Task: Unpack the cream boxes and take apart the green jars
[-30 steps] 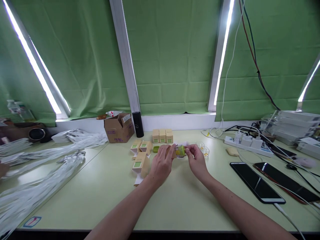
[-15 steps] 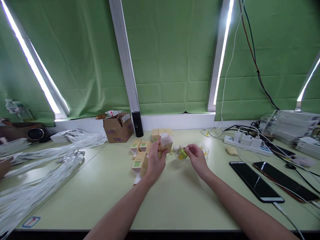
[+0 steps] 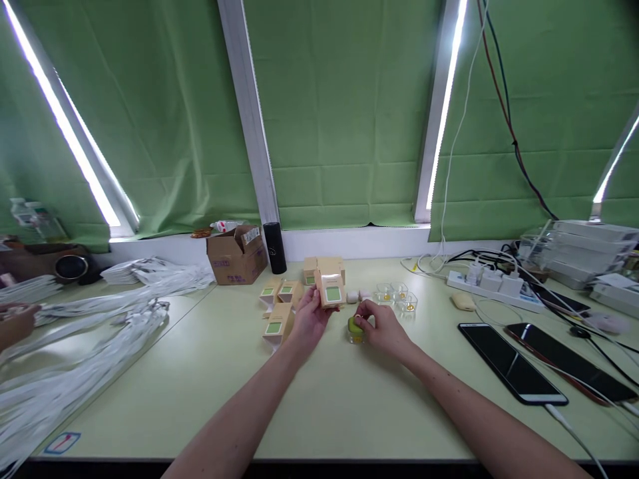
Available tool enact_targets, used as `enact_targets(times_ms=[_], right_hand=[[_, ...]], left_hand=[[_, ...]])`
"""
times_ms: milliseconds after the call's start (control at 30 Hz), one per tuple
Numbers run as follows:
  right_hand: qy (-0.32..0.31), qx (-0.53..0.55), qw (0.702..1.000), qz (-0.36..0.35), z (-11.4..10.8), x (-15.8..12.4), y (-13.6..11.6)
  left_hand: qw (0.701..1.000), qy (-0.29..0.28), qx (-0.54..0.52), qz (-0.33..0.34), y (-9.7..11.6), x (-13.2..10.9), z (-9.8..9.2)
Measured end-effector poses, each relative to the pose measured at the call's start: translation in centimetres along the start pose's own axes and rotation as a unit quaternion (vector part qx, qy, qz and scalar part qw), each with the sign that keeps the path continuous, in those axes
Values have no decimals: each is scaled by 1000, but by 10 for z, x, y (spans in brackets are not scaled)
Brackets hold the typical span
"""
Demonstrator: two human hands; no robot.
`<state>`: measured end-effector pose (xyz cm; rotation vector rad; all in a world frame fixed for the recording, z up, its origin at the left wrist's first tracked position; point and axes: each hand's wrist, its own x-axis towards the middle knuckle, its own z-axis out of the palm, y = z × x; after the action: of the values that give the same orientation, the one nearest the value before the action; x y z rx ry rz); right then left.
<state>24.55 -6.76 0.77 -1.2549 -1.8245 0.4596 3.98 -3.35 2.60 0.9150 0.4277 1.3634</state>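
The left hand [image 3: 308, 318] is curled round the lower end of a small tan box [image 3: 331, 290], holding it up off the tabletop [image 3: 349, 412] with its green label turned toward the person. Just to the right, the right hand [image 3: 383, 330] has its fingertips pinched on a little jar [image 3: 355, 328] with a green top. The jar seems to rest on the tabletop, near the middle and a little nearer than the box.

Behind the hands stands a short row of closed tan boxes [image 3: 310, 267]. More of the same boxes [image 3: 279, 303] lie opened to the left (flaps out, some tipped over). A few clear empty jars [image 3: 398, 293] sit to the right of the held box, with two small white pieces [image 3: 358, 295] beside them. Farther left are a brown carton [image 3: 237, 256] and a black cylinder [image 3: 274, 247]. Two dark phones [image 3: 514, 363] lie well off to the right, and a power strip [image 3: 494, 283] sits beyond them. White bagged bundles [image 3: 84, 332] cover the left side, where another person's hand [image 3: 14, 322] shows at the edge.
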Motion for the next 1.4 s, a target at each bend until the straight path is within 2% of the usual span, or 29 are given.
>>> enact_targets(times_ms=[133, 267, 367, 567, 633, 700, 833, 1067, 1267, 1400], right_hand=[[23, 47, 999, 1, -4, 0, -6], [39, 140, 989, 12, -11, 4, -18], [15, 207, 978, 28, -14, 11, -28], [-54, 309, 947, 64, -19, 28, -48], [-58, 341, 935, 79, -21, 32, -51], [-37, 364, 926, 92, -21, 36, -51], [25, 376, 920, 105, -17, 37, -42], [44, 371, 921, 109, -5, 33, -28], [56, 375, 920, 102, 3, 31, -22], [56, 370, 923, 94, 5, 29, -21]], left_hand=[[1000, -1, -10, -19, 1, -1, 2], [1000, -4, -1, -24, 0, -2, 4], [1000, -12, 18, -15, 0, -4, 6], [993, -11, 121, 12, -5, -6, 7], [990, 1, 140, 24, -5, -6, 7], [986, 2, 163, 44, -2, -8, 8], [969, -34, 230, 81, 4, -14, 13], [926, -49, 352, 127, -4, -19, 17], [916, -53, 372, 141, -3, -18, 17], [924, -49, 354, 136, -4, -18, 17]])
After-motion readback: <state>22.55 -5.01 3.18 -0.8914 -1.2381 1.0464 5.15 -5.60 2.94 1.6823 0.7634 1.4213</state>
